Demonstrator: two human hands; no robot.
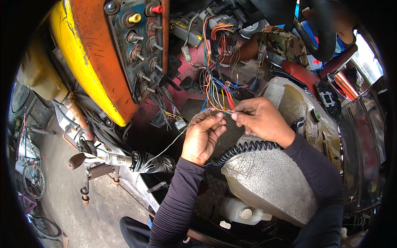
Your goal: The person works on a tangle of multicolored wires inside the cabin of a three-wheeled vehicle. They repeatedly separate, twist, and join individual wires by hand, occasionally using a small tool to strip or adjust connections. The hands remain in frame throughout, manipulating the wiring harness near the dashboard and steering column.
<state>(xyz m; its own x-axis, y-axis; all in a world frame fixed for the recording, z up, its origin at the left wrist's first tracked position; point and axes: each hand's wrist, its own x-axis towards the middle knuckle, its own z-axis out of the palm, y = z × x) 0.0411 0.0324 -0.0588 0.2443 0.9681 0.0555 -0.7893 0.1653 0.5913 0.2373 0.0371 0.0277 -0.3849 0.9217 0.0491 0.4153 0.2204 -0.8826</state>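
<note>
My left hand (pixel 202 138) and my right hand (pixel 264 122) meet near the middle of the view, each closed in a pinch on thin electrical wires (pixel 223 110). The exact join between the fingertips is too small to make out. Above my fingers hangs a loose wiring harness (pixel 211 80) of orange, green, red, blue and white strands, some with bare ends. From below my left fingers a pale thin wire (pixel 171 144) runs down toward a black-wrapped bundle (pixel 151 162). White plug connectors (pixel 186 53) dangle from the harness.
An orange and yellow panel with toggle switches (pixel 144 49) stands at upper left. Below my right forearm are a worn silver-grey cover (pixel 269 173), a black coiled cable (pixel 244 151) and a white plastic jug (pixel 244 211). Another person in camouflage shorts (pixel 285 43) sits at upper right.
</note>
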